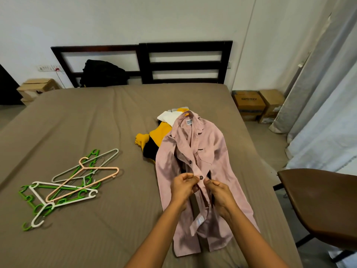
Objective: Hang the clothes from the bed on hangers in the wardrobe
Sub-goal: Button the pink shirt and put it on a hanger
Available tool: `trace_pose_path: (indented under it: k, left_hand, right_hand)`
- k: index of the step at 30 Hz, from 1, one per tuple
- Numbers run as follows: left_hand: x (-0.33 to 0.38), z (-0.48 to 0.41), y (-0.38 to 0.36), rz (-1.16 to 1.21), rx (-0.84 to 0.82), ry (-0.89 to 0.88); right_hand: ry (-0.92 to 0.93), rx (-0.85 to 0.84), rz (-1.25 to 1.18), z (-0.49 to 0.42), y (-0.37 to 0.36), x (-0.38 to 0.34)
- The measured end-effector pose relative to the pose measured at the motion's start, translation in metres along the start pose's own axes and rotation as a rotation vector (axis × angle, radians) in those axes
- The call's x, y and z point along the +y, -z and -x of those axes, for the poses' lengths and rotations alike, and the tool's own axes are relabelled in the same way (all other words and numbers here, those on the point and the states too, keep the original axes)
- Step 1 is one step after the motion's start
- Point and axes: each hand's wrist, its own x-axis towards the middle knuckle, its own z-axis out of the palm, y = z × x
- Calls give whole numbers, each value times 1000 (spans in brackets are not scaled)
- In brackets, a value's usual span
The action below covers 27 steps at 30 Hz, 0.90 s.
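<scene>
A pink button-up shirt (208, 151) lies flat on the brown bed (96, 122), collar toward the headboard. My left hand (183, 185) pinches the button placket at a dark button, and my right hand (217, 192) pinches the opposite front edge right beside it. Under the shirt's upper left lies a yellow and black garment (154, 138) with a white piece (167, 117) on top. A loose pile of plastic hangers (67, 182), green, white, grey and peach, lies on the bed to the left. No wardrobe is in view.
A dark headboard (183, 62) stands against the wall with a black bag (102, 74) leaning on it. Cardboard boxes (257, 105) sit on the floor at the right, another box (38, 88) at the left. A brown chair (324, 200) stands close on the right, by curtains (328, 93).
</scene>
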Motion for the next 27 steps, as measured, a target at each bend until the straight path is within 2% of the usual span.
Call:
trace_pose_path:
  k: [3, 4, 8, 12, 16, 19, 22, 27]
  left_hand:
    - [0, 1, 0, 5, 12, -17]
    - [1, 1, 1, -1, 14, -24]
    - [-4, 2, 6, -28, 21, -45]
    - [-6, 5, 7, -30, 31, -59]
    - [-5, 4, 11, -5, 68, -47]
    - [-2, 0, 15, -23, 12, -37]
    - [2, 0, 15, -86, -94, -36]
    - [8, 4, 14, -85, -112, -89]
  right_hand:
    - [-92, -45, -111, 0, -2, -4]
    - [-89, -56, -64, 1, -2, -6]
    - [84, -59, 384, 0, 6, -12]
    - [140, -91, 506, 0, 9, -18]
    - [18, -42, 222, 4, 9, -21]
    - [-23, 15, 30, 5, 11, -20]
    - [-72, -48, -128, 10, 9, -20]
    - [-142, -90, -256, 19, 6, -27]
